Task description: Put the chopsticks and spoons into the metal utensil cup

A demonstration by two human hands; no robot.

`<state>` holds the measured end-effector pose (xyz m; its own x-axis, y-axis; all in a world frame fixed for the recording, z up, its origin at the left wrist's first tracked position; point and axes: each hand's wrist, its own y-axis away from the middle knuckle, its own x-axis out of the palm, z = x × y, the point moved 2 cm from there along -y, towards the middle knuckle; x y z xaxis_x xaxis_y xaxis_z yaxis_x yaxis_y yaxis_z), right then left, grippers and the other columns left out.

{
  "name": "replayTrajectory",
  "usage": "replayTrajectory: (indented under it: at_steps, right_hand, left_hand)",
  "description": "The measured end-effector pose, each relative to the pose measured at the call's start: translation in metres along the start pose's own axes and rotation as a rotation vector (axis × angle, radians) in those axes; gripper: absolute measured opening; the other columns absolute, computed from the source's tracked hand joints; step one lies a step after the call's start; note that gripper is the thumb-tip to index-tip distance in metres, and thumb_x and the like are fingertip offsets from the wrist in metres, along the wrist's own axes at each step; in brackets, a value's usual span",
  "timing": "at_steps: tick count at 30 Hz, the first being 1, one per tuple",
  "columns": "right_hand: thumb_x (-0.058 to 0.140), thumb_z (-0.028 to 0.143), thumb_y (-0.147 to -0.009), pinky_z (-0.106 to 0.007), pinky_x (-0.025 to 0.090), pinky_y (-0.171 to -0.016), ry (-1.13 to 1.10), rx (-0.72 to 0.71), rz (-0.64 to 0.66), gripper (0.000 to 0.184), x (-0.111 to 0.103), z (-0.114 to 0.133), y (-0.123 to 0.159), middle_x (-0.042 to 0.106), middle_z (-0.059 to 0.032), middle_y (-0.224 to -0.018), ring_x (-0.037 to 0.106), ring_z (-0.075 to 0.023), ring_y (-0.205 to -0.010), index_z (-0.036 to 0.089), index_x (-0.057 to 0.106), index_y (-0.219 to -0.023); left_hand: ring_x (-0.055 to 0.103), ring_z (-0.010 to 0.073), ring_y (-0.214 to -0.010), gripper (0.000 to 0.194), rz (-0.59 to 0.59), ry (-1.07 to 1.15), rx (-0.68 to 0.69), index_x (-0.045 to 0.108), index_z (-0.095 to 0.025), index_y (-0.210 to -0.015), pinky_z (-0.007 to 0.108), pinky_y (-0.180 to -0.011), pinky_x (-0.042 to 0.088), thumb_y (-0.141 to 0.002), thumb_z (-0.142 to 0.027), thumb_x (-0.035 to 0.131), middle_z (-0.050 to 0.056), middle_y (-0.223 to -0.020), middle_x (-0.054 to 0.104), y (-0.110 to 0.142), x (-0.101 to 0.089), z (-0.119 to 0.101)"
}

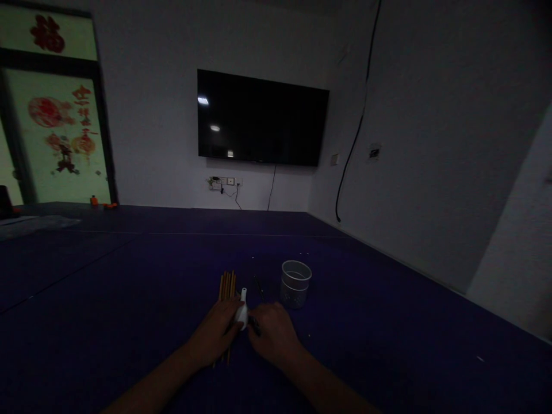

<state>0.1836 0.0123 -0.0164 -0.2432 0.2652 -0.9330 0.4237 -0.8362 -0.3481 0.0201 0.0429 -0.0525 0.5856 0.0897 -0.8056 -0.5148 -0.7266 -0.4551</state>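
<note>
Near the middle of the dark purple surface, my left hand (219, 326) curls its thumb and fingers around a white spoon (242, 315), whose short handle points away from me. Beneath that same hand lies a bundle of several wooden chopsticks (227, 283), their ends showing past both sides of it. My right hand (275, 332) is closed just right of the spoon, with a dark piece partly visible at its fingertips; its kind is unclear. A thin dark stick-like thing (259, 286) lies beyond the right hand. A perforated metal cup (295, 286) stands upright close to the right hand.
The wide purple surface (172, 253) reaches to the walls. Clear plastic sheeting (38, 225) and small orange items (94, 200) lie at the far left. A black cable (354, 138) hangs down the right wall. A television (261, 118) is mounted on the far wall.
</note>
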Motion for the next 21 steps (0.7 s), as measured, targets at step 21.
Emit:
replayTrajectory:
  at_steps: [21]
  right_hand:
    - [0.042, 0.004, -0.084, -0.023, 0.04, -0.063, -0.205, 0.136, -0.063, 0.028, 0.011, -0.004, -0.002, 0.07, -0.0082, -0.082, 0.065, -0.0166, -0.075, 0.016, 0.067, -0.082]
  left_hand:
    - [0.037, 0.0242, -0.13, 0.049, 0.035, 0.009, -0.016, 0.035, -0.024, -0.136, 0.049, -0.108, 0.027, -0.087, -0.026, 0.043, 0.01, -0.141, 0.042, 0.0, -0.005, -0.006]
